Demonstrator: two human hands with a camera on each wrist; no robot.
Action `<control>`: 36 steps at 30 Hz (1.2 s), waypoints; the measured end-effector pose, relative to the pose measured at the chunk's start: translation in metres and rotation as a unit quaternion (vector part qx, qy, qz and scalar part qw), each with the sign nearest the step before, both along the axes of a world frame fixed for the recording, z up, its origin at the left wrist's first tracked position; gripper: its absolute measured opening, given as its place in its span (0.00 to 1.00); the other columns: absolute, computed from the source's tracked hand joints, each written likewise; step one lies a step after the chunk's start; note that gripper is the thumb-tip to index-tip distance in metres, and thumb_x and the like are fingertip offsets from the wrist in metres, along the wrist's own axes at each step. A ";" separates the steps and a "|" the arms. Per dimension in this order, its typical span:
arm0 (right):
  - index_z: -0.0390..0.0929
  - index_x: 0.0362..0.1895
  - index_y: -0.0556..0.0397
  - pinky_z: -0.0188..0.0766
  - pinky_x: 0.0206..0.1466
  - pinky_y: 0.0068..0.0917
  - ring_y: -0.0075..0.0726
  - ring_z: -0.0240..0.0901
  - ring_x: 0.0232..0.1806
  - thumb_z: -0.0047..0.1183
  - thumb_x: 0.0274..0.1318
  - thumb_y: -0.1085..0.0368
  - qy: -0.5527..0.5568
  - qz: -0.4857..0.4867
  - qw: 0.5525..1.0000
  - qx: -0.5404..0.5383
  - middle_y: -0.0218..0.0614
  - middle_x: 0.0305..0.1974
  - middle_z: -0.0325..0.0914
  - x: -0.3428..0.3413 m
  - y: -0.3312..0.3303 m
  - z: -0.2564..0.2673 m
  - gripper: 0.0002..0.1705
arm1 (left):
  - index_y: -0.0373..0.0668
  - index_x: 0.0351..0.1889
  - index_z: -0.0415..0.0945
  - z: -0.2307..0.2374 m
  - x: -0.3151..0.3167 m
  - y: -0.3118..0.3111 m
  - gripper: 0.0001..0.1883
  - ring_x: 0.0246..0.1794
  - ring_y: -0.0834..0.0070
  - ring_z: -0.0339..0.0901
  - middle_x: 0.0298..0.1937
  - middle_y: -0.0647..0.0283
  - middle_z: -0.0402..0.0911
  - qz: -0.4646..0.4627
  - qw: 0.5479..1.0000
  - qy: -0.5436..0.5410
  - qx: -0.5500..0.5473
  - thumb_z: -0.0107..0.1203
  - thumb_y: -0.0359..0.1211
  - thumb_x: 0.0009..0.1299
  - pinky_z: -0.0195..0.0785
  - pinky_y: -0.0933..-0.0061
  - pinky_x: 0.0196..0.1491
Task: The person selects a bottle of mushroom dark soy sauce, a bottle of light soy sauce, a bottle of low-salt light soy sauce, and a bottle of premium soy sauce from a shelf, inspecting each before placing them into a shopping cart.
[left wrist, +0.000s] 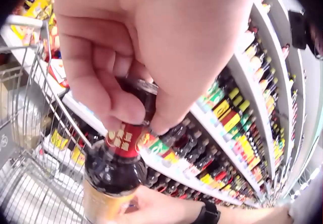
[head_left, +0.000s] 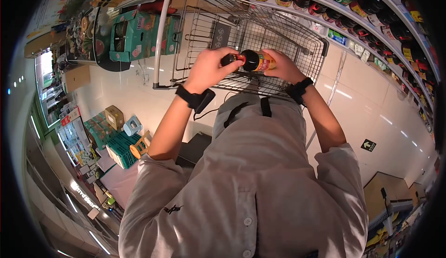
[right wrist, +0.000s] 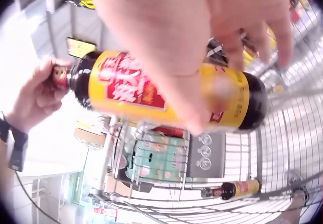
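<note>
A dark sauce bottle with a yellow and red label is held between both hands over the shopping cart. My left hand pinches its neck and cap, with thumb and fingers around the red neck band. My right hand holds the body near the base. In the right wrist view its thumb lies across the label, and the other fingers are partly hidden behind. A similar bottle lies inside the cart. The cart's wire basket is in front of my body, below the hands.
Shelves of sauce bottles run along the right. The cart's handle stands at the left, with green cartons beyond it. A blue stool and a teal crate sit on the floor at the left.
</note>
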State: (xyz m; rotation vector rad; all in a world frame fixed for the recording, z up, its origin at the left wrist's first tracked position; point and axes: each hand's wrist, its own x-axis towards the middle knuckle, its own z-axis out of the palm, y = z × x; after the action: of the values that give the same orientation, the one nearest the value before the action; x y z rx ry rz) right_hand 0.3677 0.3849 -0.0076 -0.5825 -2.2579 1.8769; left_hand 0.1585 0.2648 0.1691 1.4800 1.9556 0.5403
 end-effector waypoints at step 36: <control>0.64 0.62 0.43 0.75 0.33 0.31 0.28 0.79 0.31 0.44 0.60 0.56 -0.221 -0.271 0.737 -0.578 0.31 0.38 0.78 -0.185 -0.146 -0.260 0.25 | 0.38 0.51 0.65 -0.348 -0.114 -0.015 0.25 0.39 0.52 0.81 0.36 0.48 0.82 -0.110 0.888 0.130 -0.426 0.56 0.44 0.63 0.75 0.54 0.42</control>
State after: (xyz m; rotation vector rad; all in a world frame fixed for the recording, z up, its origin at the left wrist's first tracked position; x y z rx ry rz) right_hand 0.1831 0.2391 -0.2680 -1.7190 -0.5105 2.7102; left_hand 0.0446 0.2497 -0.1790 1.1764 1.7964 -0.5983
